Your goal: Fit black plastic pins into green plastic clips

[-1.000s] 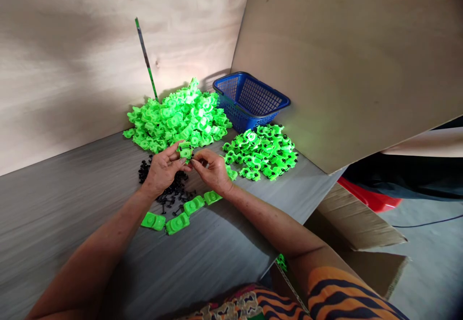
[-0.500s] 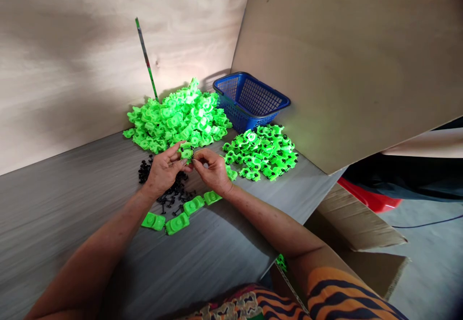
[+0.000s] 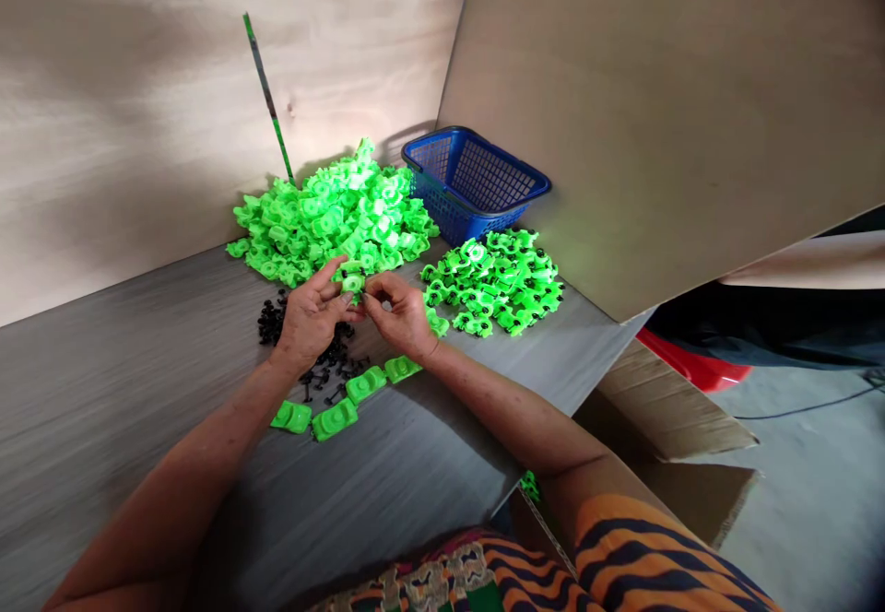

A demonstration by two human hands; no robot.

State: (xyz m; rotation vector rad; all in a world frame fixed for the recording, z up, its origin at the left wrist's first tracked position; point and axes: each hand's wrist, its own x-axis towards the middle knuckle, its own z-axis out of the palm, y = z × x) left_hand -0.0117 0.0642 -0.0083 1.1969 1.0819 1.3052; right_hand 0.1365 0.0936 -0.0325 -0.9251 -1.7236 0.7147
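Note:
Between the thumb and fingers of my left hand (image 3: 309,315) is a bright green plastic toy car body (image 3: 352,282), with a black wheel piece on its upper side. My right hand (image 3: 401,315) is pinched closed against the car's right edge; a small dark piece, seemingly a wheel axle, shows at its fingertips, mostly hidden. Beneath and beside my left hand lie loose black wheel axles (image 3: 273,319). Several green car bodies (image 3: 336,419) lie in a crooked row on the table nearer to me.
A tall heap of green car bodies (image 3: 324,216) stands against the wooden panel, by an upright thin stick (image 3: 266,91). Right of it are a blue basket (image 3: 477,179) and a pile of cars with black wheels (image 3: 494,285). Cardboard boxes (image 3: 681,400) stand beyond the table's right edge.
The view has shifted slightly, so everything sits a little higher and further left. Both hands stay together at the same green car body, with only slight finger movement.

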